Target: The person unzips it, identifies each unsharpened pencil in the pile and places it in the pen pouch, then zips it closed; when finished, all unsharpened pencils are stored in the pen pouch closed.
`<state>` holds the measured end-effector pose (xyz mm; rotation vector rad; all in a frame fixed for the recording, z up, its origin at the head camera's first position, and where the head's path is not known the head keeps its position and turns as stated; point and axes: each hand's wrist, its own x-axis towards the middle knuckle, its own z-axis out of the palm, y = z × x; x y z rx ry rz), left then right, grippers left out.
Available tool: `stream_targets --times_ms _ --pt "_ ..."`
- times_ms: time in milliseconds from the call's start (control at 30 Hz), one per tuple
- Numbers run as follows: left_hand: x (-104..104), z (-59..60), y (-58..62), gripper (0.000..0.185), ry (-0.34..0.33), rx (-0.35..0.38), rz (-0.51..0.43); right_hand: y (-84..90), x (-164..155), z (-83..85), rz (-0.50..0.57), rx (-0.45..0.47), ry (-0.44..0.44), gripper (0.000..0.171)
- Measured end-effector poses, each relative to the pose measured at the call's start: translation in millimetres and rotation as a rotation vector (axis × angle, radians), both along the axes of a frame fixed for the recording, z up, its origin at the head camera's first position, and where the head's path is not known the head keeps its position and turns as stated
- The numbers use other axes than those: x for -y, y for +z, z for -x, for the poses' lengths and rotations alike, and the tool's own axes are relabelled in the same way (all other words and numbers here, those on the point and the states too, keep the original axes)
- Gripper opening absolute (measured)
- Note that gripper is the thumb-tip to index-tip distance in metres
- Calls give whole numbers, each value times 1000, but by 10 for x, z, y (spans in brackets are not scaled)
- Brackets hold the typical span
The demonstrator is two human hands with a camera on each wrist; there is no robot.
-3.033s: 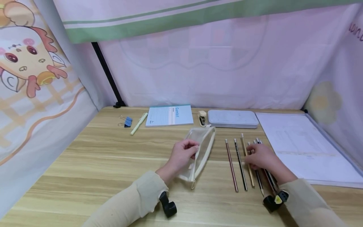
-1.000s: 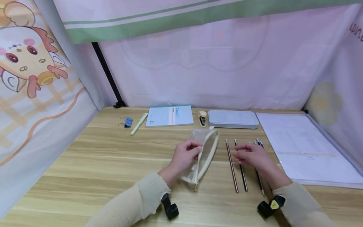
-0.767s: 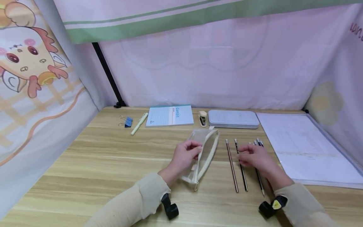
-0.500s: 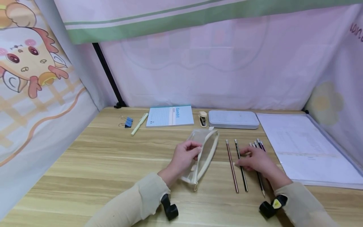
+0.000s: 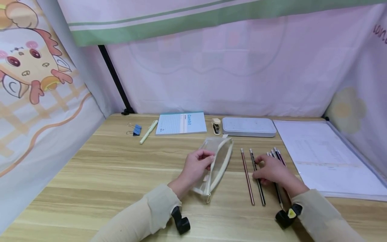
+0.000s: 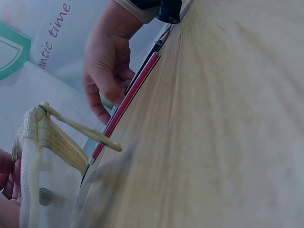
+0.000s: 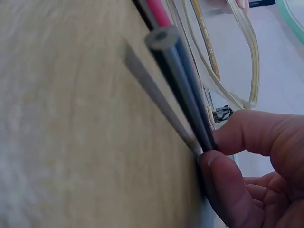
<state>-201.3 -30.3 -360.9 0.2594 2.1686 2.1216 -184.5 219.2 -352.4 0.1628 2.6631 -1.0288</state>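
Note:
In the head view, my left hand (image 5: 193, 169) pinches the near edge of a cream mesh zip pouch (image 5: 224, 164), whose mouth gapes. A gold pencil (image 7: 205, 38) shows within the pouch's outline in the right wrist view. My right hand (image 5: 273, 171) holds a black pencil (image 5: 261, 196) between thumb and fingertip; its blunt end (image 7: 164, 38) looks raised off the table in the right wrist view. Left of it lies a dark red pencil (image 5: 248, 178). Several more pencils (image 5: 278, 196) lie under and beyond the right hand, partly hidden by it.
Along the back stand a blue binder clip (image 5: 137, 130), a pale green pen (image 5: 148, 132), a notebook (image 5: 180, 123), a small stapler (image 5: 216, 126) and a white flat case (image 5: 249, 127). Papers on a clear board (image 5: 329, 154) cover the right side. Fabric walls surround the wooden table (image 5: 99, 188).
The gold pencil has left the table row. My right hand went from it toward the pouch, then back onto the black pencil, which has shifted slightly. The left hand stays at the pouch.

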Motion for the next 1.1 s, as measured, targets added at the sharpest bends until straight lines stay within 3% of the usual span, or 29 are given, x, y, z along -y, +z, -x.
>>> stream_targets --times_ms 300,500,633,833,1100 --pt "-18 6 -23 17 1 1 -16 -57 -17 -65 278 -1 -72 61" --pt "-35 4 -32 17 -4 7 -33 -74 35 -61 606 -5 -152 58" --pt "-47 2 -38 17 -10 13 -38 -67 116 -41 758 -41 -171 55" --pt "-65 -14 -37 17 -23 7 -45 -33 331 -7 907 -38 -198 50" --pt "-97 -23 -53 16 -36 2 -57 -27 630 20 978 -6 -214 50"
